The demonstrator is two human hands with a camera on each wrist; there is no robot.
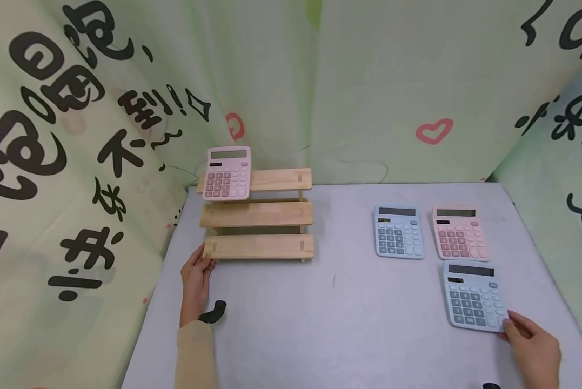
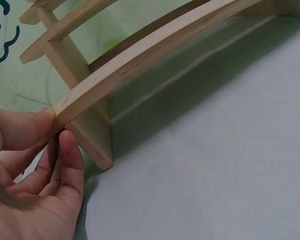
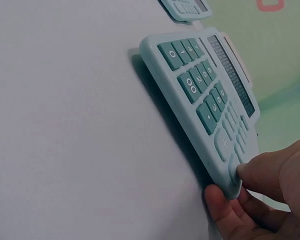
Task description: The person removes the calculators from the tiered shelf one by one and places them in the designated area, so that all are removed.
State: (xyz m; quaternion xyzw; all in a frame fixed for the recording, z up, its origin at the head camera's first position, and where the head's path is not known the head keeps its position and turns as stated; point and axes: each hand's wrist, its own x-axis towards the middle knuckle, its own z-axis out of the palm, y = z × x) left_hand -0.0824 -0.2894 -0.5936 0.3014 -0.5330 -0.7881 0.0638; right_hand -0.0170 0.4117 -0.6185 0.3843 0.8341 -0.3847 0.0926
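My left hand [image 1: 196, 281] pinches the front left corner of a three-tier wooden rack [image 1: 259, 247], thumb on top of the lowest slat [image 2: 140, 55] and fingers beneath. On the rack's top tier leans a pink calculator [image 1: 227, 174]. At the right, my right hand [image 1: 534, 346] grips the lower right corner of a blue calculator [image 1: 474, 296], thumb over the keys and fingers under it. In the right wrist view this calculator [image 3: 190, 95] is tilted, with a shadow below its near edge. Its top edge lies close to a second pink calculator [image 1: 461, 233].
Another blue calculator [image 1: 399, 232] lies flat left of the pink one. A white cloth covers the table [image 1: 339, 324]. Light green curtains [image 1: 368, 97] with black lettering and red hearts hang behind and along both sides.
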